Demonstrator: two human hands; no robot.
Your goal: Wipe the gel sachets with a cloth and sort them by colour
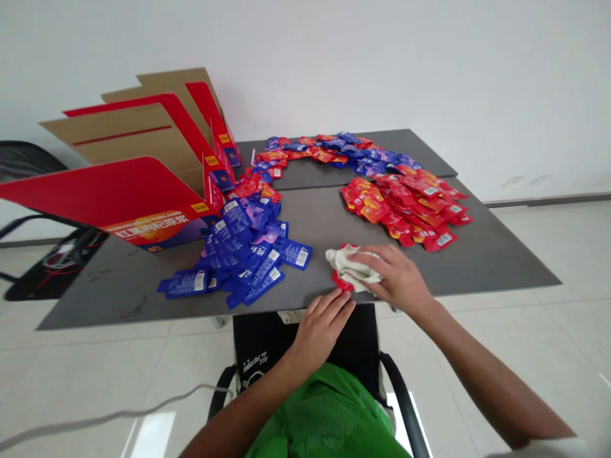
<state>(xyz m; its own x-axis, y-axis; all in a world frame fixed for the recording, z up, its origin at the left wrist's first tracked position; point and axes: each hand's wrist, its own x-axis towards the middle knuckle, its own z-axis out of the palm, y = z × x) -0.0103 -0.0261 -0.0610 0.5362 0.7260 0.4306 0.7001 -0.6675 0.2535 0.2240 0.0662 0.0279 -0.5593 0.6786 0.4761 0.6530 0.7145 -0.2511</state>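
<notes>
My right hand (394,273) is closed around a crumpled white cloth (351,262), pressed on a red packet (342,284) near the table's front edge. Most of that packet is hidden under the cloth. My left hand (327,318) lies with fingers stretched out, its fingertips touching the packet's near end. To the left is a loose pile of blue packets (258,248) with white barcode labels. A pile of red packets (415,207) lies beyond my right hand.
Open red cardboard boxes (157,203) stand along the left of the grey table (315,222). Mixed red and blue packets (334,149) form an arc at the back. A black chair (401,388) is below me, and a white wall (382,63) rises behind the table.
</notes>
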